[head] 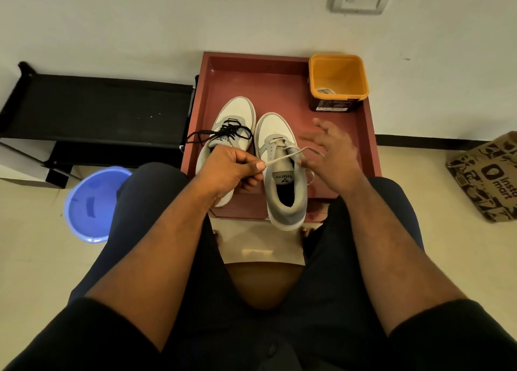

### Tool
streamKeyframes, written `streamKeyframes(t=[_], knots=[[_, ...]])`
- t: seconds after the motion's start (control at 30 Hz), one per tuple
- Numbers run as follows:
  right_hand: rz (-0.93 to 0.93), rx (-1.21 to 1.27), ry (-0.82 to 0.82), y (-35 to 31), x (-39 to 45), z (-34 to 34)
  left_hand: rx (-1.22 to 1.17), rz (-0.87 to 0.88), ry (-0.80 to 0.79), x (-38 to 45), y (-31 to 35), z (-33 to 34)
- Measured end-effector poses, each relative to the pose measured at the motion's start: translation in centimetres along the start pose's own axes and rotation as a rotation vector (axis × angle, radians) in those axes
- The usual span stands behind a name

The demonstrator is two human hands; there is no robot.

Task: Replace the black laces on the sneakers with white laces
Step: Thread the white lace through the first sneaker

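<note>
Two white and grey sneakers stand side by side on a reddish-brown tray [363,135]. The left sneaker [237,113] still carries a black lace [223,131] that trails off to the left. A white lace [291,154] runs through the lower eyelets of the right sneaker [282,175]. My left hand [226,172] pinches one end of that white lace and holds it taut over the shoe. My right hand [330,152] hovers blurred beside the right sneaker with fingers spread, the other lace end looping by its fingers.
An orange tub [338,77] with something pale inside stands at the tray's back right corner. A black shoe rack [95,110] is at the left, a blue plastic basin [92,203] on the floor by my left knee, a printed paper bag [486,175] at the right.
</note>
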State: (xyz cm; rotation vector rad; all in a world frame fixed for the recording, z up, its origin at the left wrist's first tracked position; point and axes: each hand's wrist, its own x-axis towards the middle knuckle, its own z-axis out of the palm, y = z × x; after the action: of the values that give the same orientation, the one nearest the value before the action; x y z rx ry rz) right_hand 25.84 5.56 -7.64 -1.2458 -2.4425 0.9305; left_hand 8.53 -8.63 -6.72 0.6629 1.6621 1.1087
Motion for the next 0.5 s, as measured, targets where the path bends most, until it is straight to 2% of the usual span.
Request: streamKeyframes(t=[0.07,0.13,0.3,0.37,0.5], knots=[[-0.152,0.109,-0.122,-1.3,-0.7,1.2,0.006,0.023,-0.008,0.0,0.1,0.7],[-0.195,0.296,-0.193,-2.3,-0.9,2.6,-0.041,0.064,0.004,0.1,0.1,1.2],[-0.188,0.466,-0.186,-2.6,-0.6,3.3,-0.100,0.079,0.018,0.7,0.1,0.9],[-0.142,0.554,-0.133,-2.7,-0.6,3.2,-0.069,0.060,0.058,1.3,-0.2,0.9],[0.073,0.528,0.143,-1.5,1.1,3.4,0.069,0.102,0.233,3.4,-1.6,2.2]])
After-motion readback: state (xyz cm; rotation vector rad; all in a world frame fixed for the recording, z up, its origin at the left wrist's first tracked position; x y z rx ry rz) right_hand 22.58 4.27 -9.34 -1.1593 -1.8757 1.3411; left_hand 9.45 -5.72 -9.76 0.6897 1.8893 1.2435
